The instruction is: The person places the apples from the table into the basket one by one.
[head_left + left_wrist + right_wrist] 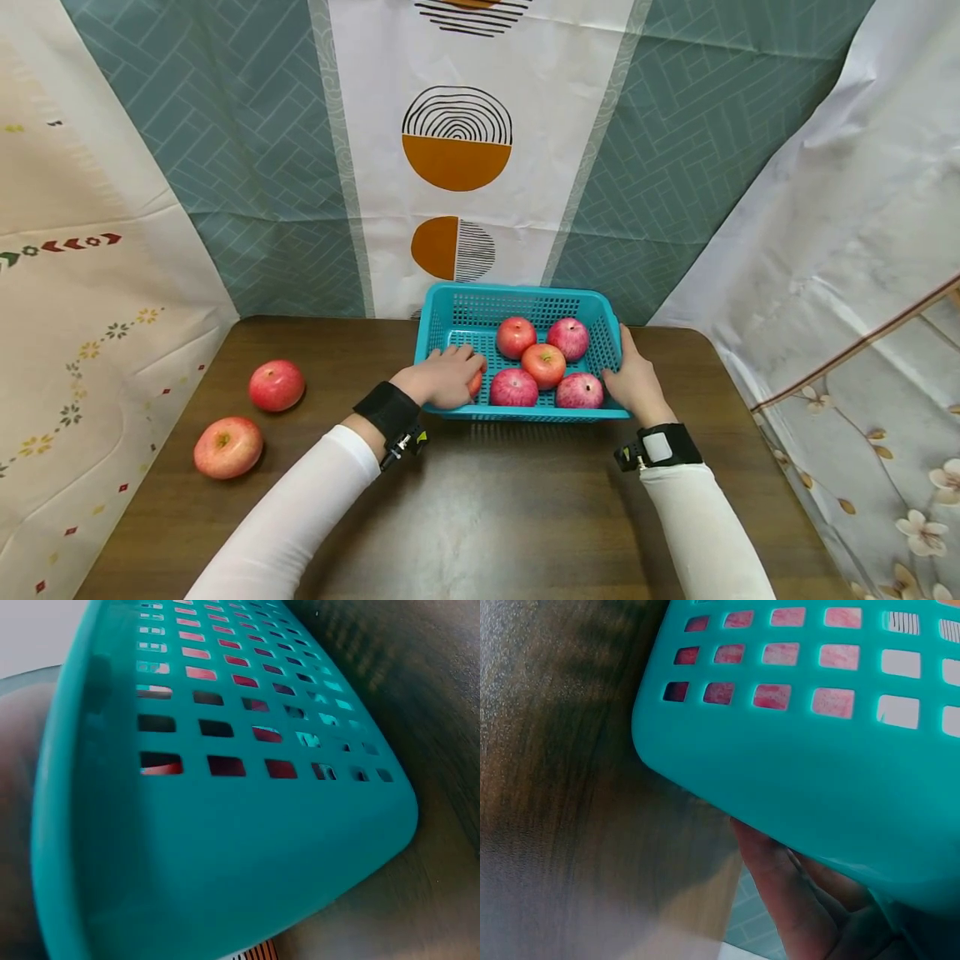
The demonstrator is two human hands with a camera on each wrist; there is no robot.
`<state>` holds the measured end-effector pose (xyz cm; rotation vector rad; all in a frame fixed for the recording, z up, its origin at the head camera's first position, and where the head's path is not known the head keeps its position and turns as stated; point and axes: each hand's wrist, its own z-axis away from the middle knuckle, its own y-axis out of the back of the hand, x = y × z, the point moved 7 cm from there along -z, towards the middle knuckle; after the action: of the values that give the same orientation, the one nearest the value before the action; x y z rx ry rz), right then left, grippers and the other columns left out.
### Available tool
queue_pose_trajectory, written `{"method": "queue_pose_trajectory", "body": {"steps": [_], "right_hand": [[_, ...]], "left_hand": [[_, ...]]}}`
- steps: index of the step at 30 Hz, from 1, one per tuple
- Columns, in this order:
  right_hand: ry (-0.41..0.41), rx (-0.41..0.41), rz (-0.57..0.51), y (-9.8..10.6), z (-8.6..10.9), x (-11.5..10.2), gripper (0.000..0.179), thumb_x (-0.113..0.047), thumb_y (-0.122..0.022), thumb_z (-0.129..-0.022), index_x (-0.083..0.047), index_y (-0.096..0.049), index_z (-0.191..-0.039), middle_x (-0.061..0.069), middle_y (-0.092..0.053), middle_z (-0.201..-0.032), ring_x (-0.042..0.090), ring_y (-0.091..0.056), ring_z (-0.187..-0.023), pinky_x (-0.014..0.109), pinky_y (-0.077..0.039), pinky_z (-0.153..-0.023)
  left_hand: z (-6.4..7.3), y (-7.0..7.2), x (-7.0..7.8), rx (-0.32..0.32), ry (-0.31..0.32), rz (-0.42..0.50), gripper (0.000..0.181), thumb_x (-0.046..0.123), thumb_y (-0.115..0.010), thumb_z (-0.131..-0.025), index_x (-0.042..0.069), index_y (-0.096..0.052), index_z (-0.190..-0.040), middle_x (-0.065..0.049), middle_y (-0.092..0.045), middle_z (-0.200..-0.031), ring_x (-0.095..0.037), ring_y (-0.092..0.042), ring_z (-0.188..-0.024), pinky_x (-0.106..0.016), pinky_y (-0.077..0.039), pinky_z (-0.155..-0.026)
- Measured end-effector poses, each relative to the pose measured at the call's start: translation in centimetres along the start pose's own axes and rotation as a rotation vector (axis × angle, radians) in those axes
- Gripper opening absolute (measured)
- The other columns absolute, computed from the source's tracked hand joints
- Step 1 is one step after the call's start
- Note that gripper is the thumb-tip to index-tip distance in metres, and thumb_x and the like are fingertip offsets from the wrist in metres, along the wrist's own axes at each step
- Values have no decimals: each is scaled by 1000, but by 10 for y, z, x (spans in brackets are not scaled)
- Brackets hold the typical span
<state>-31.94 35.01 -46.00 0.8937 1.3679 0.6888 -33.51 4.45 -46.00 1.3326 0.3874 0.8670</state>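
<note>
A turquoise plastic basket (pixel 517 291) with perforated walls stands on the table with several red apples (pixel 543 366) inside. My left hand (pixel 444 379) reaches over the front left corner of the basket and holds an apple (pixel 476 384) down inside it, mostly hidden under the fingers. At the other end, my right hand (pixel 636 382) grips the basket's right wall, thumb toward the inside and fingers outside. In the right wrist view, fingers (pixel 769 877) show against the outer side of the basket (pixel 795 772). The basket wall (pixel 225 840) fills most of the left wrist view and hides the held apple.
Two more apples lie on the left of the brown wooden table (pixel 480 517): a red one (pixel 277 386) farther back and a paler one (pixel 228 447) nearer. A patterned cloth (pixel 480 167) hangs behind the table's back edge, with light cloths at both sides.
</note>
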Motion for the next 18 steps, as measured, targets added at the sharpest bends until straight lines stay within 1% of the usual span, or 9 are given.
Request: {"method": "queue_pose_trajectory", "body": {"steps": [2,4,6,8,11,14,18], "right_hand": [[-2,0,0,0,-1,0,85,-13,-59,-92,-8,-7,-159,38,-53,-127,48,-59,-100,65,-50,-83],[-2,-1,-1,0,-1,0,85,-13,-60,-92,-8,-8,-159,38,-53,-127,48,-59,-100,65,-50,-83],[3,-1,0,0,-1,0,85,-13,-59,-92,-7,-7,-159,38,-53,-126,48,-60,-99,64,-50,-81],[10,1,0,0,-1,0,85,-12,-59,-92,-7,-6,-159,38,-54,-125,48,-60,-97,64,-51,-79],[19,2,0,0,-1,-1,86,-11,-59,-92,-6,-5,-159,39,-55,-123,47,-61,-94,62,-51,-75],[20,3,0,1,-1,0,88,-11,-59,-91,-7,-4,-159,39,-56,-122,46,-62,-91,61,-51,-72],[15,5,-1,1,-2,0,87,-11,-59,-91,-7,-5,-159,38,-56,-121,45,-63,-91,60,-52,-72]], "left_hand": [[0,0,0,-25,17,-3,51,29,-52,-97,16,-42,-146,-12,-39,-147,-32,-33,-133,-54,-31,-111],[0,0,0,-38,26,7,52,28,-49,-98,15,-41,-147,-12,-37,-150,-32,-33,-135,-51,-32,-111],[-1,-1,0,-42,27,17,51,29,-50,-97,15,-43,-145,-11,-41,-146,-29,-38,-131,-48,-38,-108],[-2,-1,0,-45,28,28,49,29,-54,-95,16,-46,-141,-10,-45,-140,-27,-43,-123,-45,-44,-101],[-3,-2,-1,-57,34,42,48,30,-56,-94,17,-48,-139,-9,-47,-135,-25,-45,-116,-43,-47,-94],[-4,-4,-2,-65,41,40,42,29,-53,-95,19,-49,-136,-9,-47,-135,-24,-45,-116,-42,-47,-92],[-5,-6,-2,-68,47,37,42,29,-50,-96,19,-48,-137,-9,-45,-140,-26,-43,-123,-43,-46,-96]]}}
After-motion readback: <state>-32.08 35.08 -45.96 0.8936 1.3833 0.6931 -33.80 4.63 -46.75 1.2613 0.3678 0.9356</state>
